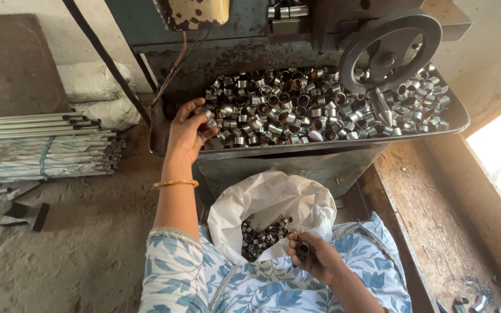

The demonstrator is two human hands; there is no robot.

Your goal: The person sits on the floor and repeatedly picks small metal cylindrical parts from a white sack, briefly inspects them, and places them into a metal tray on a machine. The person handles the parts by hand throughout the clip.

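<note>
My left hand (188, 128) reaches up to the left end of a dark metal tray (320, 148) heaped with several short shiny metal rings (297, 104). Its fingers are closed on a few of those rings. A gold bangle sits on that wrist. My right hand (311, 255) rests low over my lap, pinching one dark metal ring (303, 248) between thumb and fingers. Just left of it stands an open white sack (268, 200) holding more rings (262, 237).
A rusty machine body rises behind the tray, with a dark handwheel (391, 51) at upper right. A bundle of long metal tubes (42, 145) lies on the dirt floor at left. A wooden bench edge (436, 232) runs along the right.
</note>
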